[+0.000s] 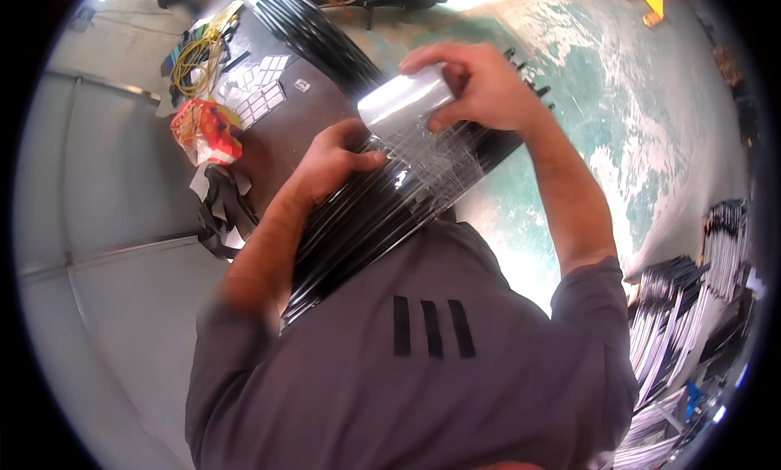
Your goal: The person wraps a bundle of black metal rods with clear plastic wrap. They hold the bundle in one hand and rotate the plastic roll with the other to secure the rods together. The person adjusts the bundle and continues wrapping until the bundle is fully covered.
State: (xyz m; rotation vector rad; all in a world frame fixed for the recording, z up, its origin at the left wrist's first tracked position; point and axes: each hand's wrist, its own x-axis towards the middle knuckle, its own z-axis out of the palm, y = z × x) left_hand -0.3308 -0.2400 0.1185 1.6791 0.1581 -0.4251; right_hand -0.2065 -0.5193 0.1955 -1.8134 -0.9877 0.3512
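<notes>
A long bundle of black rods [358,222] runs diagonally from my chest up toward the middle of the picture. My right hand [480,84] grips a roll of clear stretch film [403,100] just above the bundle. A sheet of film [435,165] stretches from the roll down over the rods. My left hand [329,157] presses on the bundle beside the wrapped part, fingers curled over the rods. My grey shirt hides the near end of the bundle.
A dark worktable [281,145] at the upper left carries a red and yellow bag [207,128], white labels [256,88], yellow cable [191,59] and black straps [224,210]. More black rods [317,31] lie beyond. Stacks of dark bundled rods [691,307] stand on the teal floor [602,104] at the right.
</notes>
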